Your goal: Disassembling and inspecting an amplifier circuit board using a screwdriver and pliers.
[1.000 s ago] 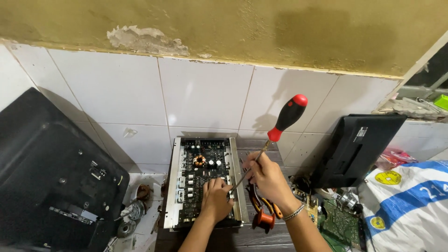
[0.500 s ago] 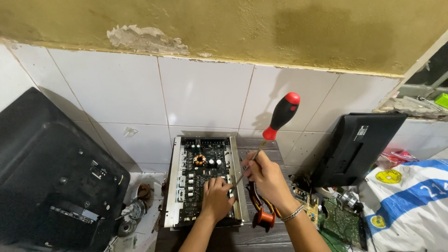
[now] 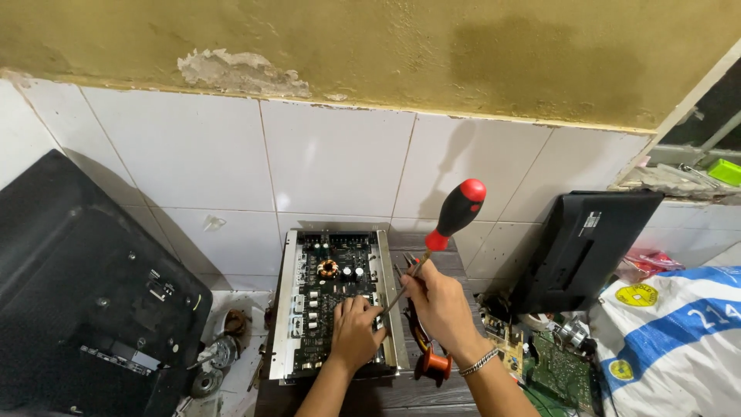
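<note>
The person worked on an open amplifier (image 3: 337, 305), a long metal chassis with a green-black circuit board inside, which lay on a dark wooden bench (image 3: 432, 394) against the white tiled wall (image 3: 332, 162). The right hand (image 3: 441, 305) was closed around the thin metal shaft of a screwdriver (image 3: 440, 232), low on the shaft near the tip, while the red and black handle stood free above and leaned to the right and away. The tip went down to the right side rail of the chassis, just beside the left hand (image 3: 356, 333). The left hand lay flat on the near part of the board with the fingers bent, pressing on it and gripping nothing that I could see. To do this step well, I think the tip should sit fully in the screw head, the shaft should be kept in line with the screw, and the left hand should hold the chassis steady without pressing on small components. The copper coil (image 3: 329, 269) on the board was farther away, well apart from both hands. A small orange spool (image 3: 434, 363) lay near the right wrist. A black panel (image 3: 85, 301) leaned at the left, a second black unit (image 3: 583, 247) stood at the right, with loose green boards (image 3: 552, 367) and a white and blue sack (image 3: 679, 340) beside it.
</note>
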